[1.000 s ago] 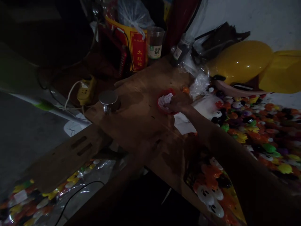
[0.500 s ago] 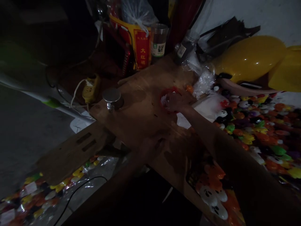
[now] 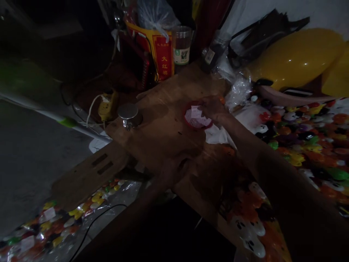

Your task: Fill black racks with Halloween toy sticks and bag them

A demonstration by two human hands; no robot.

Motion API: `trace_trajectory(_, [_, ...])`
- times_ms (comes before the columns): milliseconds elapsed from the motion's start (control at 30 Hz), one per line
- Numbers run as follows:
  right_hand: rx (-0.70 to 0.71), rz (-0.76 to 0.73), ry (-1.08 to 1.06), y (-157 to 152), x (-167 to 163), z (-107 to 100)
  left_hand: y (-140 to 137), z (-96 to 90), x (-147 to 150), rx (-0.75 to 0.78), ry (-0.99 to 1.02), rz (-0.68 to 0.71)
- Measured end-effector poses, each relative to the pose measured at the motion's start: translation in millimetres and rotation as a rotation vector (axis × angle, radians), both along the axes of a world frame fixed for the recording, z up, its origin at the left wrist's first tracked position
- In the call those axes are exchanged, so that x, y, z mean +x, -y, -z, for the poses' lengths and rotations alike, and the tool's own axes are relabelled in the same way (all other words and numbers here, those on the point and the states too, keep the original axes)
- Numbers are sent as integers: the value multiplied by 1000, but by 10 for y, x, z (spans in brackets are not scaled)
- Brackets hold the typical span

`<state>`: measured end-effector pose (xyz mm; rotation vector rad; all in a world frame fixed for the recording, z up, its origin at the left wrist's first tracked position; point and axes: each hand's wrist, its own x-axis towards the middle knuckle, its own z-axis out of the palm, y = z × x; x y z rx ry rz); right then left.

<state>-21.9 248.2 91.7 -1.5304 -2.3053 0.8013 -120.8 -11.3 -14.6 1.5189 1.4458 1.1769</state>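
Slips, head view: Small white paper slips lie in a round red plastic dish, near the right edge of the brown cardboard-topped table.
Done so far: A clear plastic bag full of small colourful toys lies below the table's left corner. Pale paper squares show on it, so that bag looks finished, as far as one can judge.
Left to do: The dish has plenty of slips, and a big heap of loose bright plastic toys lies past the right edge. There seems to be lots left. More orange and white toys sit by the table's near corner.
Right hand: The right hand reaches over the dish's far right rim. Its bent fingers are close together and look to touch the slips. Whether they pinch one, nobody can tell.
Left hand: The left hand is near the table's near edge, well apart from the right. Its fingers look curled, but it is too dark to tell how far open it is or whether it holds anything.
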Motion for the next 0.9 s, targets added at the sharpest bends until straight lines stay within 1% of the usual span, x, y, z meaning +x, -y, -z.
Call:
trace_trajectory(33, [-42, 18, -41, 40, 10, -88, -3, 13, -7, 7, 3, -7])
trace_trajectory(100, [-97, 28, -46, 202, 47, -324, 9, 39, -38, 7, -3, -9])
trace_trajectory(200, [-96, 64, -46, 592, 246, -753, 65, 40, -114, -69, -52, -24])
trace_trajectory(233, [-84, 74, -54, 741, 371, -895, 79, 29, -139, -102, -76, -45])
trace_trajectory(300, [8, 35, -76, 1068, 722, -1139, 79, 2, -173, -137, -131, -73])
trace_trajectory(367, [127, 15, -131, 1470, 1173, -1298, 56, -22, -181, -116, -156, -83])
trace_trajectory(400, [166, 48, -174, 1704, 1414, -1333, 44, -33, -179, -108, -164, -81])
trace_trajectory(433, [180, 126, -244, 1952, 1649, -1331, 35, -47, -174, -104, -168, -76])
trace_trajectory(467, [139, 228, -298, 2201, 1870, -1292, 28, -67, -165, -101, -174, -69])
trace_trajectory(533, [104, 461, -414, 2646, 2228, -1114, 16, -141, -125, -46, -192, -55])
trace_trajectory(600, [69, 558, -462, 2957, 2437, -866, 4, -293, -25, 93, -216, -47])
trace_trajectory(667, [85, 607, -460, 3113, 2504, -636, 7, -536, 168, 248, -238, 2])
trace_trajectory(733, [139, 642, -399, 3148, 2485, -483, 38, -830, 456, 387, -252, 139])
trace_trajectory(767, [164, 643, -349, 3139, 2467, -439, 65, -970, 622, 521, -266, 277])
trace_trajectory(800, [190, 634, -295, 3125, 2451, -414, 96, -1091, 792, 593, -277, 370])
trace_trajectory(867, [244, 616, -196, 3108, 2443, -400, 162, -1250, 1104, 722, -333, 585])
trace_trajectory(900, [269, 615, -161, 3115, 2452, -404, 191, -1282, 1231, 737, -381, 666])
